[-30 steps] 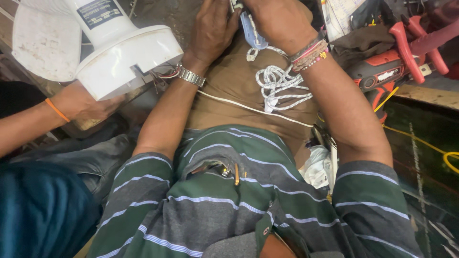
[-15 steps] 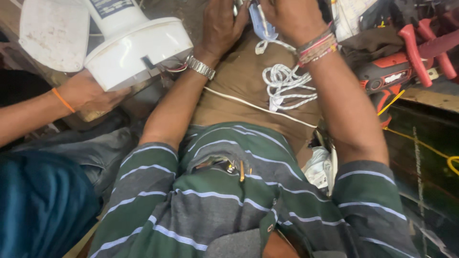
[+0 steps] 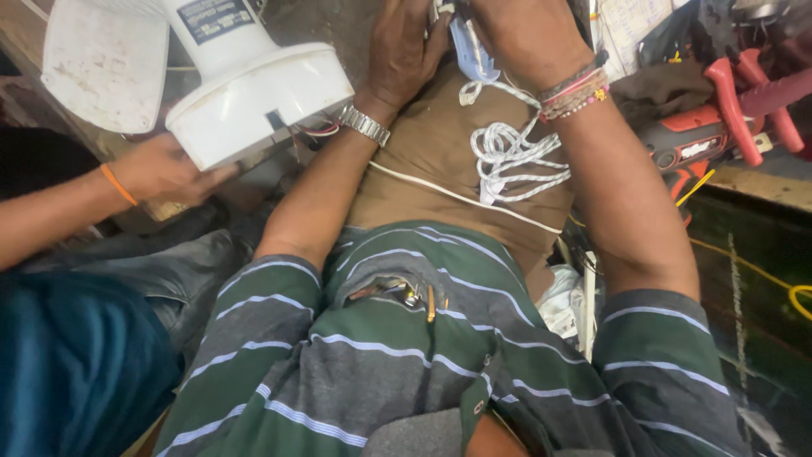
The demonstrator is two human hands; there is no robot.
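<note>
Head view looks down onto a crowded, dim workshop spot where the person's brown cloth lap serves as the working surface, with a dark floor at the right crossed by a thin yellow wire. At the far edge of the frame, the left hand, with a metal link watch at the wrist, and the right hand, with a stack of thread and bead bracelets, meet over a small pale blue plastic part. Both hands curl their fingers around that part, but the fingertips run out of the picture, so how tightly they pinch it I cannot tell. A white twisted cord trails from the blue part and lies in a loose coil on the lap, between the two forearms; one strand runs leftward across the cloth. To the left, a co-worker's hand, with an orange band on its wrist, presses against the rim of a white round plastic fan base, smooth and slightly grimy, which is tilted, with coloured wires showing beneath it. A dull white fan blade sits at the far left. At the far right lies a red and black power tool beside red-handled pliers. Near the camera, a green and grey striped knit shirt fills the frame.
</note>
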